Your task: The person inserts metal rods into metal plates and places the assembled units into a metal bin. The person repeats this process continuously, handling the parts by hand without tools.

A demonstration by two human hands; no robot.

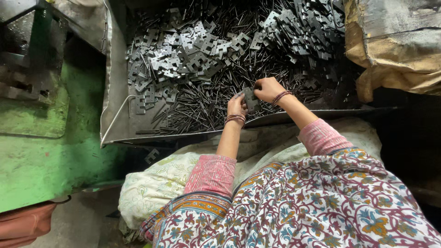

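Both my hands reach into a large metal tray full of dark metal parts. My left hand and my right hand meet over one flat dark metal plate, each gripping a side of it. Thin black pins lie in a heap under and around my hands. Notched flat plates are piled further back across the tray. Bangles sit on both wrists.
A green-painted machine body stands at the left, with a dark metal block above it. A brown sack lies at the upper right. A pale printed cloth covers my lap under the tray's edge.
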